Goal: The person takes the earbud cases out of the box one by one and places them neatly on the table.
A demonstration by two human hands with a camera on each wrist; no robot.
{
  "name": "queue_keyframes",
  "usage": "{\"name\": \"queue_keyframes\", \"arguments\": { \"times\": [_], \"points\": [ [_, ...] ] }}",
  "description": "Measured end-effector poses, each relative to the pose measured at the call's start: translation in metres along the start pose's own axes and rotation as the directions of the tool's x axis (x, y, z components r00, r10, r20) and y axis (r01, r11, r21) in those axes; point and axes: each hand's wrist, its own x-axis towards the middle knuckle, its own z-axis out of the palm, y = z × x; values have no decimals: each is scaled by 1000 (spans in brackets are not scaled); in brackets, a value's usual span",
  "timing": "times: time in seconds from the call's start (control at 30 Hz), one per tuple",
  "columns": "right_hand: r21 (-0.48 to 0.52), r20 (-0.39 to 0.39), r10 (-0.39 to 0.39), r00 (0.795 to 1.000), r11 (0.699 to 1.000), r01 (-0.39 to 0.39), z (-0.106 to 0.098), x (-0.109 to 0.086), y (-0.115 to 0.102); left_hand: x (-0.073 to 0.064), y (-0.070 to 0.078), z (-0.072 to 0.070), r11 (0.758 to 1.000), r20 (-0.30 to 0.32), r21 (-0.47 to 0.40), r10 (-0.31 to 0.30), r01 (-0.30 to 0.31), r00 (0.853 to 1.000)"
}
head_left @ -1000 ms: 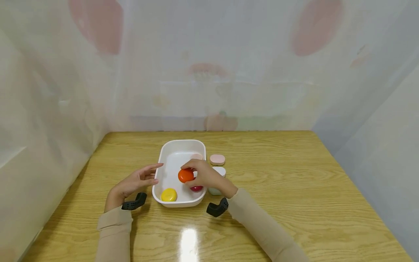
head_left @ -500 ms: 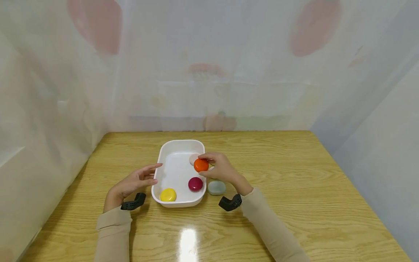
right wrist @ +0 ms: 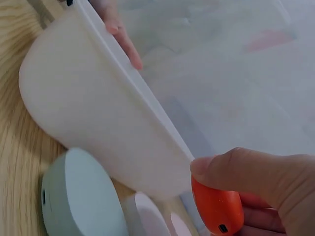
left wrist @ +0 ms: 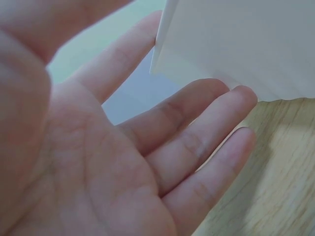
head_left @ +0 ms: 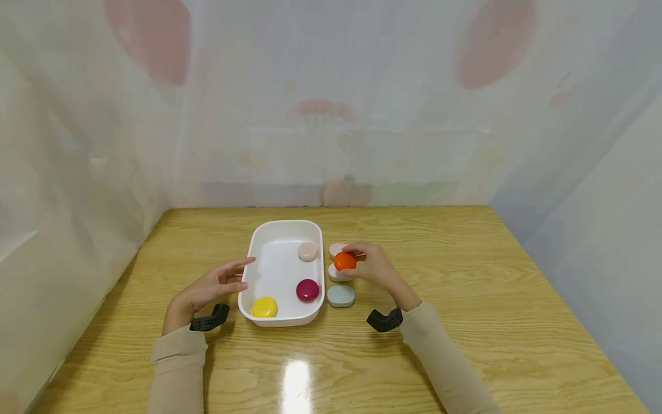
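My right hand point(head_left: 376, 268) pinches a glossy orange rounded case point(head_left: 345, 261) between thumb and fingers. In the right wrist view, a small dark slot shows on the end of the orange case point(right wrist: 216, 206). It is above a pink oval case point(head_left: 336, 249) and a white oval case point(head_left: 337, 272), partly covering both. Nearer me lies a pale green oval case point(head_left: 341, 296). My left hand point(head_left: 209, 288), fingers loosely extended, touches the left rim of a white bin point(head_left: 281, 322). In the left wrist view its fingertips point(left wrist: 241, 98) lie against the bin's outer wall point(left wrist: 236, 44).
Inside the bin lie a yellow round case point(head_left: 265, 307), a dark red round case point(head_left: 307, 290) and a pale pink round case point(head_left: 307, 251). Wooden tabletop point(head_left: 439, 276) stretches to the right. A pale patterned curtain point(head_left: 331, 149) hangs behind and at both sides.
My right hand has lifted the orange case out of the bin and carried it right, over the rim, to above the table. My left hand stays at the bin's left rim.
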Motion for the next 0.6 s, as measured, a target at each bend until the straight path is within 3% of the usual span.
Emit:
{"name": "queue_keyframes", "arguments": {
  "times": [0.37, 0.6],
  "points": [
    [-2, -59, 150, 987, 989, -150, -13, 5, 40, -1, -1, -1, 1000, -4, 8, -4, 4, 1000],
    [-22, -88, 190, 978, 981, -192, -11, 11, 61, -1, -1, 1, 1000, 5, -12, 7, -7, 1000]
  ]
}}
